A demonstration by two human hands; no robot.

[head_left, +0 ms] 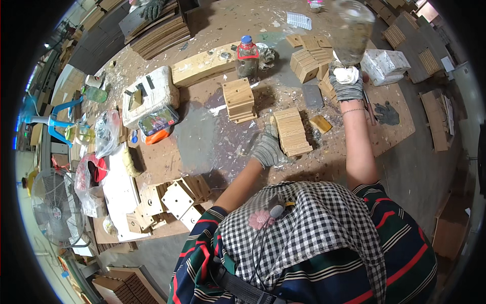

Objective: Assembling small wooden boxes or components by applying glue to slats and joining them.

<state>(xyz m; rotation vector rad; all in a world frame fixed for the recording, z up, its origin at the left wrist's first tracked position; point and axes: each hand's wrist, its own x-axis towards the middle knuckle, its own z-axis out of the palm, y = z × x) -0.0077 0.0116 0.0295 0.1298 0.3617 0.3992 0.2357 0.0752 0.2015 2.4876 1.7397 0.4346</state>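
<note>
My left hand [268, 148], in a grey knitted glove, is closed along the left side of a stack of wood-grain plates [292, 133] in front of me. Some of its fingertips are hidden behind the stack. My right hand [348, 87], gloved too, reaches to the far right, closed around a white crumpled wad [347, 75] that looks like cloth. Right beyond it is a blurred, clear plastic container [353, 33] with brownish contents; whether the hand touches it, I cannot tell. A second stack of drilled plates [239, 100] stands left of the one I hold.
More plates lie in a pile [174, 198] near left and in stacks [305, 63] at the back right. A red-banded bottle [247, 58], a phone [158, 120] against a white box [152, 96], a wrapped white block [385, 67] and a loose glove [387, 113] are around.
</note>
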